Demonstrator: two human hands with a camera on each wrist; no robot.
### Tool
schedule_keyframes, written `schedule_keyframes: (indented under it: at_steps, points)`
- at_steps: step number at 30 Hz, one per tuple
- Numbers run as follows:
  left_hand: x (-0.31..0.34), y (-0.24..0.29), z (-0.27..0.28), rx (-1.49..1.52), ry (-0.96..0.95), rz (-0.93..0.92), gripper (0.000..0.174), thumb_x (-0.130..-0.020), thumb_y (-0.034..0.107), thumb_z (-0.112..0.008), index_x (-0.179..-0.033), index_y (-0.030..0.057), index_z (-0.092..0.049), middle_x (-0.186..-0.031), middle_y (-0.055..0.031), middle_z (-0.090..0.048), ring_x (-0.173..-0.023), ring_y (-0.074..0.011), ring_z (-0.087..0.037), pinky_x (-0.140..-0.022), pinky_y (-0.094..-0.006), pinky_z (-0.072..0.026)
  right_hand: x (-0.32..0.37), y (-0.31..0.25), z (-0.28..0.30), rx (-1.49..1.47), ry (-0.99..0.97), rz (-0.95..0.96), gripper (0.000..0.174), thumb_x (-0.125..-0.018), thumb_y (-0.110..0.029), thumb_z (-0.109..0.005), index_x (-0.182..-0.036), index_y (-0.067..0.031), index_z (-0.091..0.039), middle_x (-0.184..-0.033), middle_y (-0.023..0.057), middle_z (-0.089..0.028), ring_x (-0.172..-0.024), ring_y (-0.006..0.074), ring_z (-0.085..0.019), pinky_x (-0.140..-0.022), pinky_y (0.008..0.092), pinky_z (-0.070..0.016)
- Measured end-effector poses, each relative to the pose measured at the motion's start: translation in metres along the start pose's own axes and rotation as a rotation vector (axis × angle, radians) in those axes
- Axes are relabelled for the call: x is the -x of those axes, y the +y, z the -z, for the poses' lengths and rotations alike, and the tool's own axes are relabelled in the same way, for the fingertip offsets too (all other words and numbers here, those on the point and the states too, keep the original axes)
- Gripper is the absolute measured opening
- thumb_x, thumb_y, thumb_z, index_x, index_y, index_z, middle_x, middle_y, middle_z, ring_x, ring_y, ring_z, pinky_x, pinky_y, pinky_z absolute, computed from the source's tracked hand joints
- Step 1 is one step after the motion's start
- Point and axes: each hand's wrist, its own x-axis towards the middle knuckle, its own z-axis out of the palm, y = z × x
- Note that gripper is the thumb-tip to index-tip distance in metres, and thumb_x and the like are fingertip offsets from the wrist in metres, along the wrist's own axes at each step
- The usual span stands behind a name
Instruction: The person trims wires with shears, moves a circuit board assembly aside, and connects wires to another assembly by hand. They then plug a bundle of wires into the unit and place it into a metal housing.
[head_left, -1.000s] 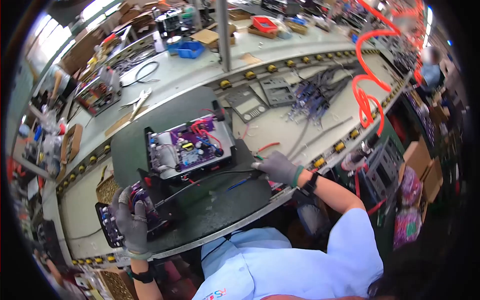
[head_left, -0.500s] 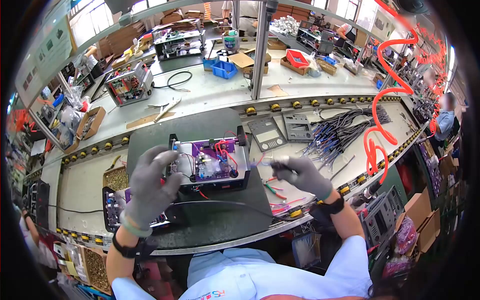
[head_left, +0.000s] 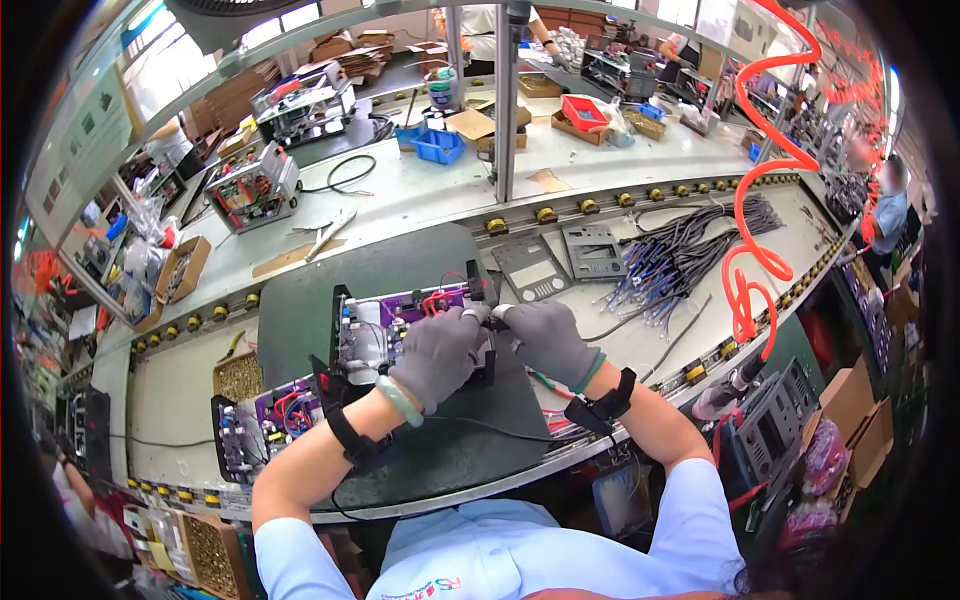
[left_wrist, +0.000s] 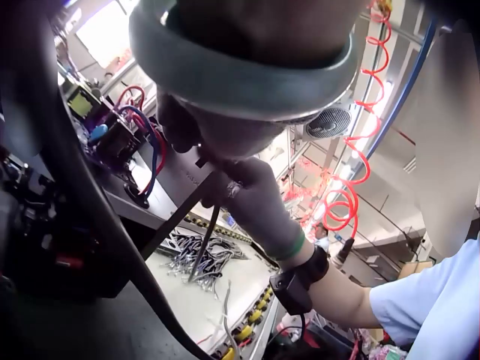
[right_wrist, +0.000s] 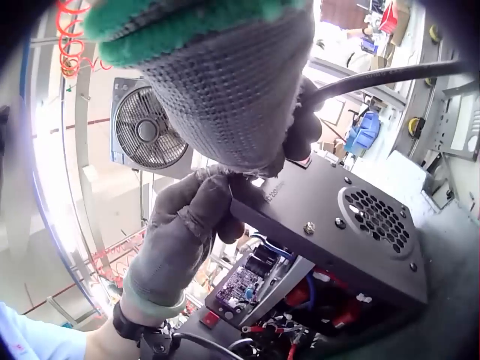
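An opened electronics chassis with a purple circuit board and red wires sits on the dark mat. Both gloved hands meet at its right end. My left hand has its thumb and fingers curled at the corner of the black end panel, which has a vent grille. Just across from it, my right hand grips a thick black cable close against the panel. The cable's tip is hidden in the right fingers. A second unit with purple boards lies at the mat's left front.
Two grey front panels and a bundle of dark cables lie to the right. A cardboard box of small metal parts stands left of the mat. An orange coiled hose hangs at the right.
My left hand has moved from the second unit up and right to the chassis's right end. The right hand has come in from the right to join it. The head view has tilted up.
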Motion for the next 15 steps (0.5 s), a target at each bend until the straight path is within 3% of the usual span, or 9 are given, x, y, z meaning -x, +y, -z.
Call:
schedule_keyframes:
  at_steps: [1,3,5,7,9,13,15]
  points:
    - [0.0,-0.003,-0.005,-0.006,-0.013,0.023,0.032,-0.089,0.011,-0.064,-0.121,0.0108,-0.064,-0.092,-0.0117,-0.068,-0.083,-0.0314,-0.069,-0.068,-0.0455,-0.0538,-0.005,0.001,0.002,0.005,0.006,-0.006,0.017,-0.081,-0.011,-0.069,-0.097,-0.0139,-0.067,-0.073,0.0074,-0.066,-0.067,0.0298,-0.066,-0.061,0.042,-0.0497]
    - [-0.004,-0.009,-0.005,0.002,-0.059,0.011,0.032,-0.089,0.011,-0.063,-0.121,0.0109,-0.064,-0.092,-0.0119,-0.069,-0.083,-0.0314,-0.069,-0.069,-0.045,-0.0541,-0.012,0.0,0.007,-0.043,-0.236,-0.102,0.017,-0.081,-0.009,-0.066,-0.096,-0.0148,-0.066,-0.072,0.0088,-0.065,-0.066,0.0319,-0.065,-0.06,0.043,-0.0497]
    - [-0.012,-0.009,0.002,-0.015,-0.152,0.018,0.029,-0.089,0.011,-0.061,-0.118,0.0111,-0.064,-0.088,-0.0127,-0.069,-0.079,-0.0317,-0.069,-0.067,-0.0443,-0.0548,-0.017,0.001,0.014,0.029,-0.246,-0.055,0.015,-0.081,-0.011,-0.067,-0.095,-0.0156,-0.065,-0.071,0.0083,-0.065,-0.065,0.0302,-0.065,-0.059,0.0421,-0.0496]
    - [-0.015,-0.002,0.009,-0.022,-0.121,-0.011,0.025,-0.089,0.011,-0.061,-0.113,0.0105,-0.064,-0.086,-0.013,-0.069,-0.075,-0.0323,-0.069,-0.065,-0.0446,-0.0545,-0.018,0.005,0.016,0.107,-0.256,-0.009,0.013,-0.081,-0.012,-0.067,-0.093,-0.0164,-0.065,-0.069,0.0078,-0.064,-0.064,0.0284,-0.065,-0.057,0.0411,-0.0494]
    - [-0.014,0.002,-0.001,-0.071,-0.062,-0.034,0.012,-0.084,0.01,-0.063,-0.096,0.0066,-0.062,-0.079,-0.0126,-0.066,-0.066,-0.0321,-0.068,-0.057,-0.0444,-0.0529,-0.012,0.013,0.012,0.195,-0.097,0.133,0.013,-0.084,-0.02,-0.066,-0.091,-0.0115,-0.06,-0.065,0.0044,-0.062,-0.061,0.0233,-0.067,-0.055,0.0377,-0.0483]
    - [-0.005,0.002,-0.008,-0.185,0.06,-0.182,0.011,-0.079,0.009,-0.065,-0.087,0.0062,-0.058,-0.071,-0.0085,-0.06,-0.06,-0.027,-0.066,-0.05,-0.0397,-0.0504,0.005,0.014,-0.008,0.351,0.04,0.191,0.006,-0.088,-0.017,-0.061,-0.091,-0.0117,-0.06,-0.061,-0.0011,-0.054,-0.055,0.0174,-0.06,-0.049,0.035,-0.0423]
    - [-0.01,0.001,-0.003,-0.204,0.004,-0.183,0.009,-0.081,0.009,-0.064,-0.088,0.0052,-0.059,-0.074,-0.0098,-0.062,-0.062,-0.0275,-0.067,-0.051,-0.0401,-0.0517,0.005,0.014,-0.008,0.367,0.049,0.188,0.007,-0.088,-0.017,-0.061,-0.092,-0.0114,-0.06,-0.061,-0.0015,-0.053,-0.055,0.0173,-0.06,-0.049,0.0344,-0.0423]
